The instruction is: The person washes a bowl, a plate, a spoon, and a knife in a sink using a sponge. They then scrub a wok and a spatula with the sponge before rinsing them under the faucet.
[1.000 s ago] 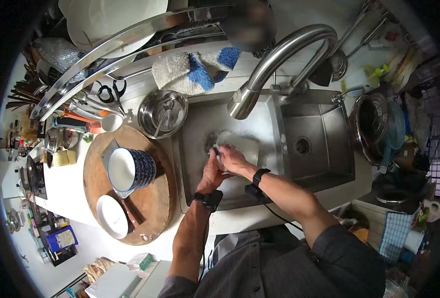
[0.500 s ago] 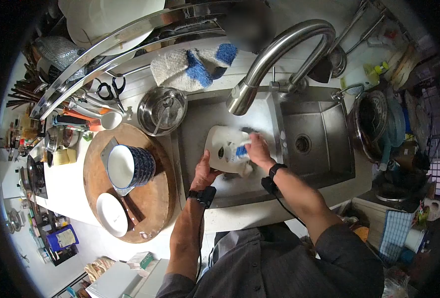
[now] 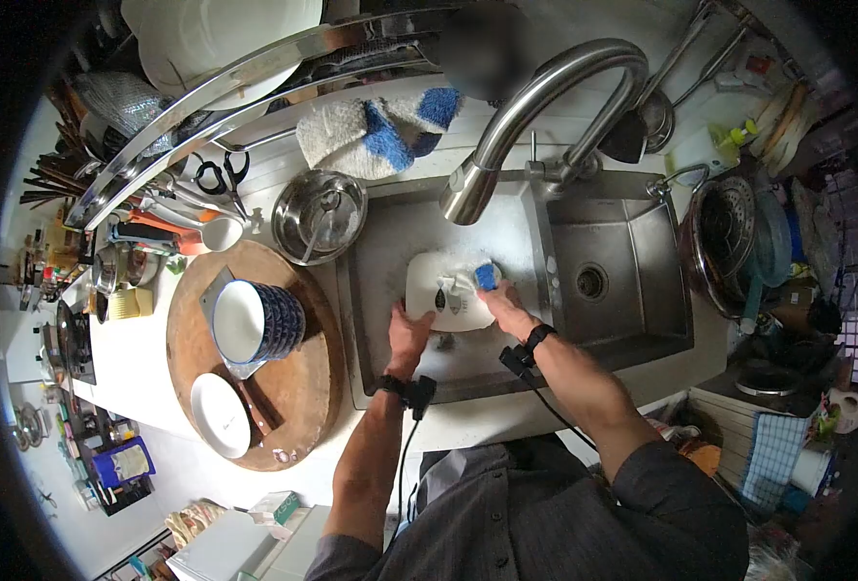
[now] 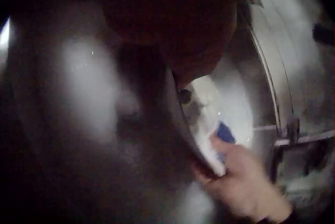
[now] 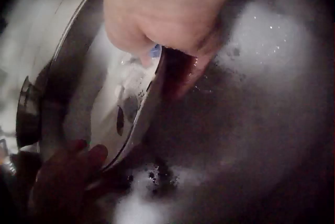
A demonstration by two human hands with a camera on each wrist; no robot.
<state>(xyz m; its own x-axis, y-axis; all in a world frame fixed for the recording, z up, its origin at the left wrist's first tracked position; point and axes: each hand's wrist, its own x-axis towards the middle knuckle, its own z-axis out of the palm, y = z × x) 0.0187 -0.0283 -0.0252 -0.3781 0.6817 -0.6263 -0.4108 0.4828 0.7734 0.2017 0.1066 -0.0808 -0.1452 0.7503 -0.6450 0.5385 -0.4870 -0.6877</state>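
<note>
A white squarish plate (image 3: 427,273) with dark fish markings is held over the large sink basin (image 3: 380,223), foam on its inner face. The left hand (image 3: 409,331) grips its left near edge, thumb over the rim. At the right rim, the right hand (image 3: 511,308) pinches a blue-and-white sponge (image 3: 487,276) against the plate. In the right wrist view, the right thumb lies inside the rim while the fingers reach round the outside. Dark in its own wrist view, the left hand partly hides the plate (image 4: 207,90).
A steel faucet (image 3: 472,189) arches over the basin. To the left, a round chopping board (image 3: 187,339) carries stacked blue-patterned bowls (image 3: 284,324), a small white dish (image 3: 218,416) and a knife. A steel bowl (image 3: 293,218) with a spoon stands at the sink's left corner.
The hands were close together over the plate, then moved apart as the plate tilted up. The right hand with the sponge has since shifted to the right rim, and the plate lies flatter.
</note>
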